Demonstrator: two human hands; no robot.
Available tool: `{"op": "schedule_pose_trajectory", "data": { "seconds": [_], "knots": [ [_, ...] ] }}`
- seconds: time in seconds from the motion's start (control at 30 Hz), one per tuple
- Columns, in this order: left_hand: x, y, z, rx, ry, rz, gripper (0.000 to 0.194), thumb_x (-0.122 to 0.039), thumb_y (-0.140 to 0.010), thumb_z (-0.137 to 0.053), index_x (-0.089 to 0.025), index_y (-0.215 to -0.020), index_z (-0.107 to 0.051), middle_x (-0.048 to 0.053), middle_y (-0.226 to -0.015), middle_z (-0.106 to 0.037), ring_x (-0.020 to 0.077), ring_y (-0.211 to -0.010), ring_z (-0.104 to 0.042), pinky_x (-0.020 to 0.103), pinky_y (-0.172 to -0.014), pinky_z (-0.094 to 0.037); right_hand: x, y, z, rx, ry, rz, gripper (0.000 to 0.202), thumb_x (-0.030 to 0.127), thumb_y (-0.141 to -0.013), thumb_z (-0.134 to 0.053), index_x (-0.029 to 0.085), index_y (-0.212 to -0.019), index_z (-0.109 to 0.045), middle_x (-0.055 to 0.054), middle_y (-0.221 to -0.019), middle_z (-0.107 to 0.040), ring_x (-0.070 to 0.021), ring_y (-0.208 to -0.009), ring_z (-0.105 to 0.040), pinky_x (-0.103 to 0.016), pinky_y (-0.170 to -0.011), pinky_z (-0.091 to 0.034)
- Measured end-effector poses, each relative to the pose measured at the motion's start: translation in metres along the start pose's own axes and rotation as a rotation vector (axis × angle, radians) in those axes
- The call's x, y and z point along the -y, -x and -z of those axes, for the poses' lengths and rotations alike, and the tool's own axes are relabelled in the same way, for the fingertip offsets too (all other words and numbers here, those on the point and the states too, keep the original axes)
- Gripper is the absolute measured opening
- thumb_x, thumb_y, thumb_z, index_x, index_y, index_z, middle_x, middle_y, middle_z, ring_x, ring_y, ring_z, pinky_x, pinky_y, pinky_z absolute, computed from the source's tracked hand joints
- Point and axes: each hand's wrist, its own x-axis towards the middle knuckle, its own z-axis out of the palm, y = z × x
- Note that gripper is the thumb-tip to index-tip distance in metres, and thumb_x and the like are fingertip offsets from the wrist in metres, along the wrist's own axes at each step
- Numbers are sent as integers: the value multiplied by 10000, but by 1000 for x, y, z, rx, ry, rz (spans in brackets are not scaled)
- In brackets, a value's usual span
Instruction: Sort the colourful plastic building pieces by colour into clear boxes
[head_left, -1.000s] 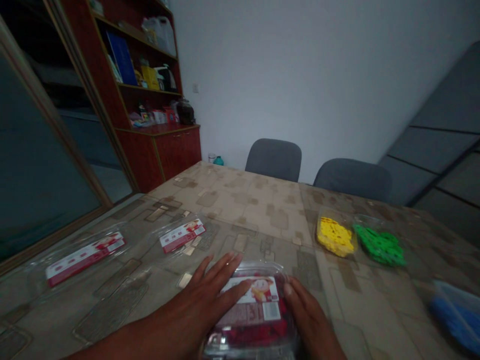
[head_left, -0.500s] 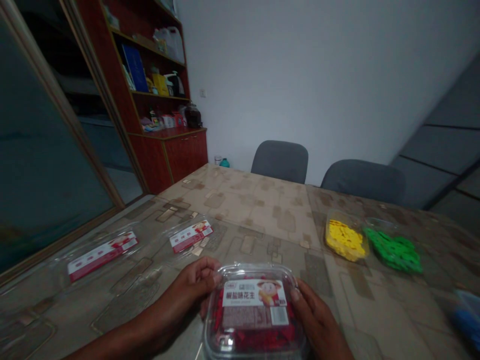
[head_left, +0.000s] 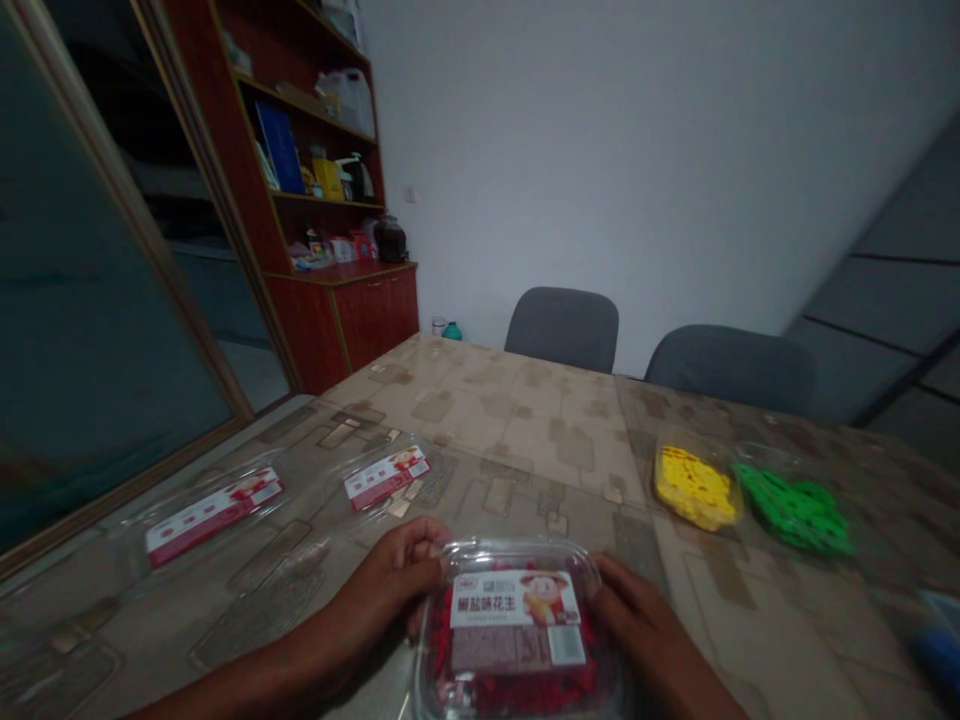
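Right in front of me is a clear plastic box (head_left: 517, 685) with red pieces inside and a printed label on its closed lid. My left hand (head_left: 405, 570) grips its left rim near the far corner, thumb and fingers curled. On the opposite side, my right hand (head_left: 634, 610) holds the right rim, its thumb on the lid edge. The fingers beneath the box are partly hidden. Two labelled clear lids, one at far left (head_left: 214, 515) and one nearer the middle (head_left: 388, 478), lie on the table.
To the right stand an open box of yellow pieces (head_left: 696, 487) and one of green pieces (head_left: 795, 505). A container with something blue (head_left: 937, 640) is cut off at the right edge. Two grey chairs (head_left: 562, 328) stand behind the patterned table (head_left: 480, 400).
The view has shifted slightly, so everything appears a little lower and further right. Both hands keep hold of the box, and my right thumb lies a bit differently on the rim.
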Motion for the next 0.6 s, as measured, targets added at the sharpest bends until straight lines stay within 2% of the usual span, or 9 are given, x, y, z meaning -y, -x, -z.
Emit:
{"op": "schedule_pose_trajectory", "data": {
  "seconds": [0.1,0.23,0.3,0.43,0.6],
  "knots": [
    [11,1,-5,4,-3,-17,393,-438,-700,-812,-152,-817,-570,-13,-594,-607,84,-431,-485,167,-401,-328,9,-12,3,-10,107,43,392,584,-785,-628,195,-795,-680,-29,-767,-679,-222,-753,-615,-295,-683,-474],
    [20,5,-13,20,15,8,418,-484,-707,-807,-158,-818,-570,4,-643,-629,106,-481,-527,192,-446,-360,10,-24,-1,-3,184,0,525,702,-741,-583,204,-582,-544,31,-534,-477,-145,-521,-435,-251,-485,-341],
    [18,9,-17,25,25,35,419,-498,-725,-795,-150,-832,-587,9,-653,-629,106,-495,-529,194,-457,-352,8,-26,-3,1,149,-31,544,739,-716,-575,216,-580,-510,46,-516,-430,-128,-484,-379,-246,-452,-299],
    [6,15,-20,16,39,96,451,-526,-717,-797,-139,-829,-596,9,-647,-620,105,-508,-521,198,-466,-355,7,-26,-4,-21,174,-22,577,778,-667,-582,221,-556,-483,42,-521,-428,-124,-493,-363,-248,-455,-281],
    [-2,16,-20,28,72,147,432,-487,-690,-823,-143,-821,-597,-6,-653,-604,106,-531,-520,207,-492,-389,8,-31,-3,15,184,-59,593,798,-654,-568,217,-557,-494,51,-502,-404,-114,-475,-336,-246,-450,-256]
  ]
}}
